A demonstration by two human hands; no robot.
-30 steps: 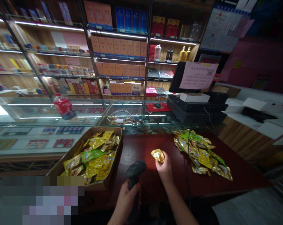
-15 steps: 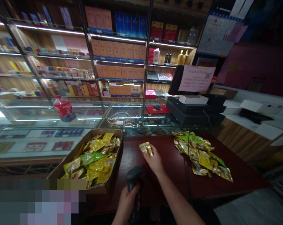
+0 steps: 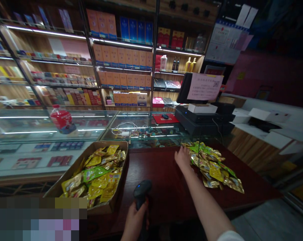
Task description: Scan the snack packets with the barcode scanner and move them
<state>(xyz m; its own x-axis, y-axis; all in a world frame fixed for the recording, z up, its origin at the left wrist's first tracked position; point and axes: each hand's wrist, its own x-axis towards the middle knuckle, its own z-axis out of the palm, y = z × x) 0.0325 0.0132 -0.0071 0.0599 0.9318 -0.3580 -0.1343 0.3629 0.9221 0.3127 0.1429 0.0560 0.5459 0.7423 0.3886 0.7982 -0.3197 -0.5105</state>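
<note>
My left hand (image 3: pixel 138 214) is wrapped around the handle of a black handheld barcode scanner (image 3: pixel 142 190), whose head points up and away over the dark red tabletop (image 3: pixel 156 177). A small blue light glows on the scanner. My right hand (image 3: pixel 183 158) reaches to the left edge of a loose pile of gold and green snack packets (image 3: pixel 215 170). Its thumb and fingers look apart, and no packet shows between them; the fingertips are partly hidden against the pile. To the left, a cardboard box (image 3: pixel 125 159) holds many similar yellow, gold and green packets.
Behind the tabletop runs a glass display counter (image 3: pixel 108 129) with a white charger cable (image 3: pixel 125 133), a red jug (image 3: pixel 62 118) and a mouse (image 3: pixel 165 116) on a red mat. A monitor (image 3: pixel 185 88) stands over a black cash drawer (image 3: pixel 191 124). A thin black cable (image 3: pixel 199 150) hangs before the pile.
My right hand has moved right, from beside the scanner to the packet pile. The gold packet it held is no longer seen in it. My left hand still grips the scanner.
</note>
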